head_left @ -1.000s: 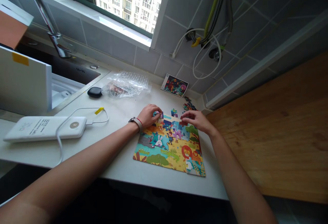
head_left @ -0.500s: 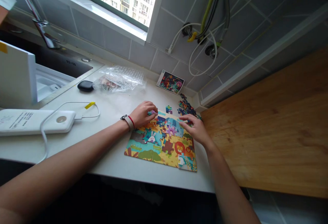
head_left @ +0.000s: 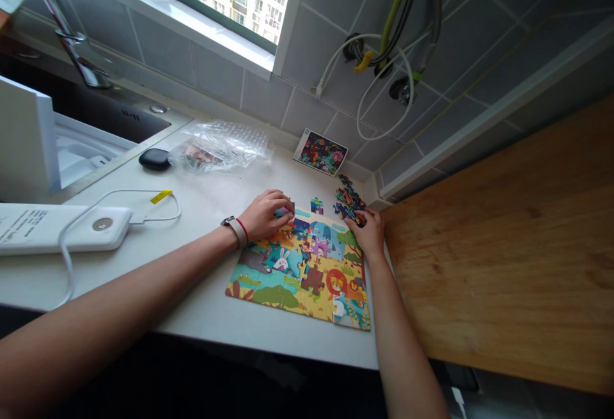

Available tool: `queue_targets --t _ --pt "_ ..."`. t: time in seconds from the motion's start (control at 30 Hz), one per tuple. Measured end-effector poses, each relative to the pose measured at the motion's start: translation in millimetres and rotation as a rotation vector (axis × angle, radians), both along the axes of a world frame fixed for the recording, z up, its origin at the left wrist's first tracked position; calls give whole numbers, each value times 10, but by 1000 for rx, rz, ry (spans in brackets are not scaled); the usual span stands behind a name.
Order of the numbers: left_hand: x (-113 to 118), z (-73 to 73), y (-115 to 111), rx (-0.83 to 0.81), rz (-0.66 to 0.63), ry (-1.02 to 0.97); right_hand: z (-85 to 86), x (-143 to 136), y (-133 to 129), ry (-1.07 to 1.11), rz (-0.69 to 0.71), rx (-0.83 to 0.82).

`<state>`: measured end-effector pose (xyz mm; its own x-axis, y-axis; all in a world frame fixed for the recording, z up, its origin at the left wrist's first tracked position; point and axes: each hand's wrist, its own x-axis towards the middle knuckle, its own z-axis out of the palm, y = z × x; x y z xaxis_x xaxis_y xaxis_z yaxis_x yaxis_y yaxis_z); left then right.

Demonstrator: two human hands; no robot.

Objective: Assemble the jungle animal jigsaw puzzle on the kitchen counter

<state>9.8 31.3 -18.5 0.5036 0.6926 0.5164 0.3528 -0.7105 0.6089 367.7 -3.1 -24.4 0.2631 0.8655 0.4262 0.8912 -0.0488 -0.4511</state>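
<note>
A colourful animal jigsaw puzzle (head_left: pixel 268 278) lies on the white counter, with darker pieces placed on top of its picture. Near its upper left corner, my left hand (head_left: pixel 263 215) is closed on a small purple and teal puzzle piece (head_left: pixel 283 212), partly hidden by the fingers. My right hand (head_left: pixel 369 233) is at the puzzle's upper right, its fingers bent onto the near edge of a pile of dark puzzle pieces (head_left: pixel 349 196). Thumb and fingers close around a piece there, mostly covered. One loose piece (head_left: pixel 316 205) rests just beyond the puzzle's top edge.
A picture card (head_left: pixel 321 152) leans at the back wall. Crumpled clear plastic (head_left: pixel 225 147), a black oval case (head_left: pixel 154 159) and a white power bank (head_left: pixel 62 228) with its cable are on the left, near the sink (head_left: pixel 119 115). A wooden panel (head_left: pixel 503 246) borders the right.
My right hand has moved from above the puzzle's upper edge right to the pile, and its fingers have bent onto the pieces. My left hand stays nearly in place. The view has shifted slightly.
</note>
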Motion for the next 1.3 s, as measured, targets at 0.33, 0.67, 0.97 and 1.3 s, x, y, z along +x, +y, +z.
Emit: queue_targets --t 0.33,0.67,0.97,1.3 --pt "-48 -11 23 -64 50 -24 -1 194 -57 -1 109 -21" --pt "-82 -2 33 -118 183 -19 11 167 -48 143 -4 184" --pt "-89 -26 54 -192 297 7 75 201 -49 316 -125 307" --pt "-55 7 45 -182 322 75 -22 179 32 719 -147 341"
